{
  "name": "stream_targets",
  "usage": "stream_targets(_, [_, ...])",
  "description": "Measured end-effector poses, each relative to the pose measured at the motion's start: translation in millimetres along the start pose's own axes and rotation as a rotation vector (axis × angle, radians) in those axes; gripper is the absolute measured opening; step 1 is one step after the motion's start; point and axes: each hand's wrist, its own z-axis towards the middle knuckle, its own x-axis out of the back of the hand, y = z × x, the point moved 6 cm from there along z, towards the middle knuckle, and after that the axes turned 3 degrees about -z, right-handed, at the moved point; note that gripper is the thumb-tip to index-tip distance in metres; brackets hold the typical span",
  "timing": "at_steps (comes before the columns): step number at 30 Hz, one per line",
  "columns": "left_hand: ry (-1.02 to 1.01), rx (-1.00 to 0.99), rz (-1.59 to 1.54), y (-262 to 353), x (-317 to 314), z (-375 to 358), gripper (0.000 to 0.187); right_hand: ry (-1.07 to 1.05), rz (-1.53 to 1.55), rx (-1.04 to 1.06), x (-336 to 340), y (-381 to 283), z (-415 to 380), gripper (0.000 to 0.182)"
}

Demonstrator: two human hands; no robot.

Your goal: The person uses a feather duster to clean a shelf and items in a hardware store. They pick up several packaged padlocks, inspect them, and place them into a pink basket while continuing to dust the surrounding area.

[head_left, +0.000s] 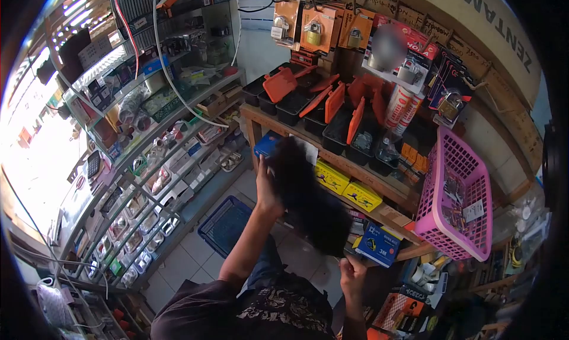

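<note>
"Black, that long item (311, 204). Where is it?"

"Slanting in the air in front of the desk (367, 173), over the floor (178, 281). The left hand (267, 187) grips its upper end, and the right hand (354, 275) is closed on its lower end."

"What is it?"

"Too dark to tell."

"What could go wrong?"

"If the right hand slipped, the lower end could drop and knock the blue box (379, 244) beside it. Lifted carelessly, it might catch the raised orange lids (280, 85)."
</note>
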Motion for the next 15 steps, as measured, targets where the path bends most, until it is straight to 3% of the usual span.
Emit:
stream_targets(3, [0.171, 0.097, -0.155, -1.6, -21.2, -6.1, 0.046, -0.087, 0.019, 0.033, -4.2, 1.4, -2.2, 0.034])
stream_targets(6, [0.207, 0.093, -0.096, -2.1, -6.3, -4.4, 0.060, 0.049, 0.088, -0.059, 0.3, 4.7, -4.1, 0.038])
stream_targets(7, [0.210, 0.091, -0.099, -3.7, 2.6, -1.8, 0.060, 0.046, 0.086, -0.059, 2.4, 8.3, -5.0, 0.038])
stream_targets(9, [-0.015, 0.184, -0.160, -11.0, 5.4, 3.8, 0.062, -0.165, 0.119, -0.064, -5.0, 18.3, -7.8, 0.040])
stream_targets(13, [0.208, 0.090, -0.046, -7.0, 2.9, -0.5, 0.064, -0.002, 0.058, -0.015, 4.2, 2.4, -1.7, 0.041])
stream_targets(14, [0.067, 0.120, -0.098, -9.9, -4.6, 0.9, 0.062, -0.056, 0.061, -0.006, 4.3, 5.9, -1.0, 0.042])
stream_targets(15, [0.068, 0.125, -0.100, -11.9, 3.7, 2.3, 0.062, -0.108, 0.064, 0.001, 3.6, 7.6, -2.1, 0.042])
